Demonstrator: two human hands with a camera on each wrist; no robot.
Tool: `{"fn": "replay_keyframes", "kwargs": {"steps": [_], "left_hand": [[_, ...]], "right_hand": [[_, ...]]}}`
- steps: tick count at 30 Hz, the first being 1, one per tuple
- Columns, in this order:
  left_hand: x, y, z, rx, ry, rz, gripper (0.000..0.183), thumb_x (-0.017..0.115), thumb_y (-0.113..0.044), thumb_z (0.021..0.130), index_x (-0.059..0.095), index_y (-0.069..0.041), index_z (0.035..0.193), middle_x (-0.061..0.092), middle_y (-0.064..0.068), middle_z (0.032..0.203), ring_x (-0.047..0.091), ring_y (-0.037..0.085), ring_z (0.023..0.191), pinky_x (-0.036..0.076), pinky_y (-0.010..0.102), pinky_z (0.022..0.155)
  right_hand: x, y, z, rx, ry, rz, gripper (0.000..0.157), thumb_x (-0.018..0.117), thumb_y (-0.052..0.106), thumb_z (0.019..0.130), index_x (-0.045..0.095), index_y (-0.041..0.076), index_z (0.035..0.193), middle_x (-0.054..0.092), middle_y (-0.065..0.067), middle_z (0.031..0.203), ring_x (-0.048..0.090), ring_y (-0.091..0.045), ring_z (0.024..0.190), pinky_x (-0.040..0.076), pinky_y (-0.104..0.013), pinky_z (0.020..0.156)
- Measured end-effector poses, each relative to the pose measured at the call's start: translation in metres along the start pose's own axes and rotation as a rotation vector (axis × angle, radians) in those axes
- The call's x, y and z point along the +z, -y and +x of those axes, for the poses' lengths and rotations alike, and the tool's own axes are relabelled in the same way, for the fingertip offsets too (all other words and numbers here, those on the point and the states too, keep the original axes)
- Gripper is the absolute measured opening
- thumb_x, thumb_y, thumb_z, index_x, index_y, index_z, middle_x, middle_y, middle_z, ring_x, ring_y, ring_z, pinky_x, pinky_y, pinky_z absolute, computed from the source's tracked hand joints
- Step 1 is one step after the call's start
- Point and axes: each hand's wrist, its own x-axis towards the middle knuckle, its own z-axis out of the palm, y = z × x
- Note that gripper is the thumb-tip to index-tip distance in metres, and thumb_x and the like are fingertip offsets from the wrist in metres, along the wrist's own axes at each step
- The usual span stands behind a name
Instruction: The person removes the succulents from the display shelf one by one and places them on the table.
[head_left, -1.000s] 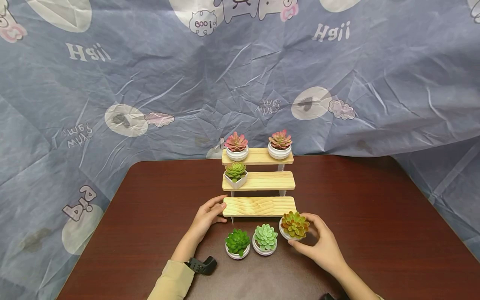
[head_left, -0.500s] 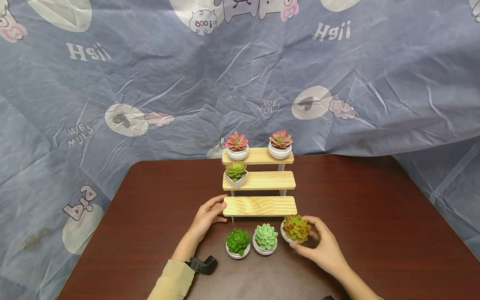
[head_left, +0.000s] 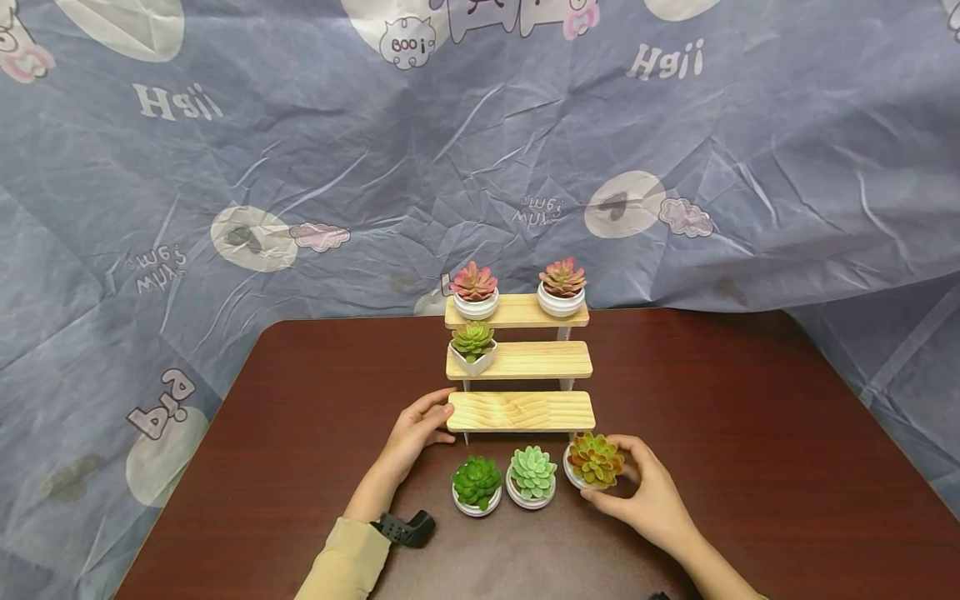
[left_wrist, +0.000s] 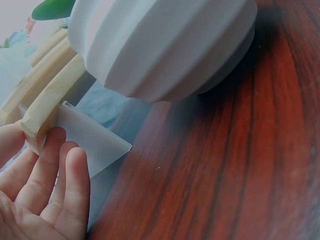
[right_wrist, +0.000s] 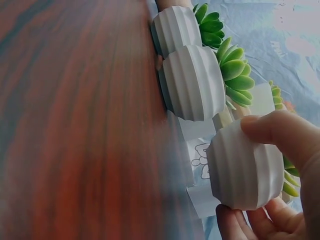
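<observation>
A three-tier wooden display stand [head_left: 521, 411] stands on the table. My left hand [head_left: 412, 427] holds the left end of its lowest shelf, thumb at the top edge and fingers at the underside in the left wrist view. At the stand's front right corner, my right hand [head_left: 651, 492] grips a white ribbed pot holding an orange-green artificial succulent [head_left: 596, 460]. The right wrist view shows the thumb on one side of that pot [right_wrist: 245, 167] and fingers on the other. To its left are a pale green succulent [head_left: 532, 473] and a dark green succulent [head_left: 477, 483], both in white pots.
Two pink succulents, one at the left [head_left: 475, 287] and one at the right [head_left: 562, 285], occupy the top shelf. A green succulent in an angular white pot [head_left: 472, 346] sits at the middle shelf's left end. Behind the brown table [head_left: 337, 367] hangs a printed blue cloth [head_left: 420, 167].
My right hand and the orange-green succulent have shifted slightly right and toward me, away from the lowest shelf's corner. The left hand keeps its place on the stand.
</observation>
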Motion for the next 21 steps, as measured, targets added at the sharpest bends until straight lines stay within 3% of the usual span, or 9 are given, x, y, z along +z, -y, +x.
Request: {"fn": "replay_keyframes", "kwargs": {"steps": [21], "left_hand": [[0.0003,0.0012,0.0008,0.004,-0.004,-0.007,0.045,0.052,-0.011,0.098,0.041,0.005,0.138,0.061,0.004,0.1,0.061,0.013,0.086,0.057,0.039,0.073]], "right_hand": [[0.0,-0.0039,-0.0045,0.079,0.052,-0.011,0.069,0.089,0.01,0.062,0.049,0.006,0.118,0.057,-0.008,0.112,0.062,-0.007,0.09,0.053,-0.022,0.074]]}}
